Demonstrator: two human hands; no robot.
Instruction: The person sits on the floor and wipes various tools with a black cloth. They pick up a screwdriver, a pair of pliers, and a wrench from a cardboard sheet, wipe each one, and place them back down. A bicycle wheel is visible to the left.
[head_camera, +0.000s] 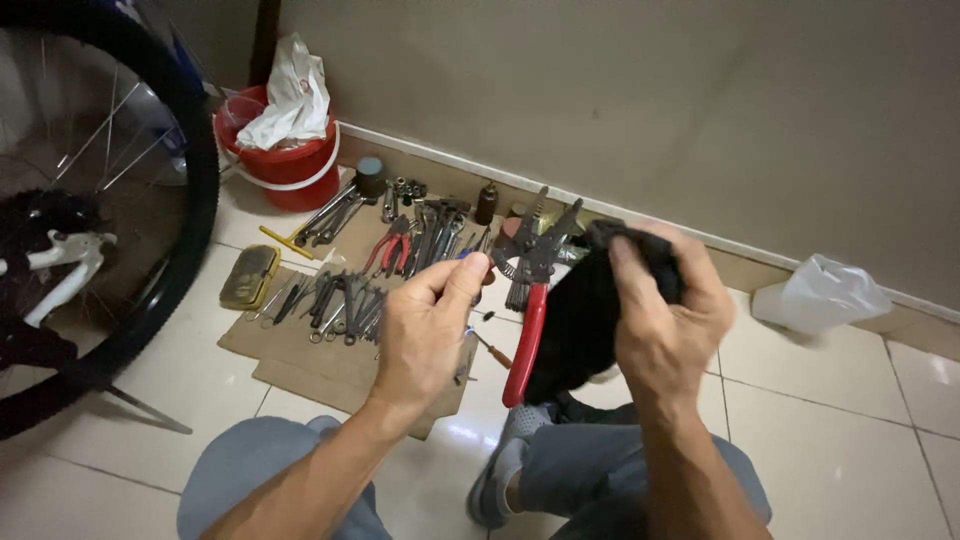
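My left hand (430, 325) pinches a pair of red-handled pliers (528, 300) near the pivot, jaws pointing up and one red handle hanging down. My right hand (665, 310) is closed around a black cloth (580, 320) that drapes down just right of the pliers and touches them. Both hands are raised above my knees, over the edge of a cardboard sheet.
A flat cardboard sheet (300, 350) on the tiled floor carries several wrenches, pliers and sockets (400, 250). A red bucket with a white bag (285, 140) stands by the wall. A bicycle wheel (150, 200) fills the left. A white plastic bag (820, 295) lies right.
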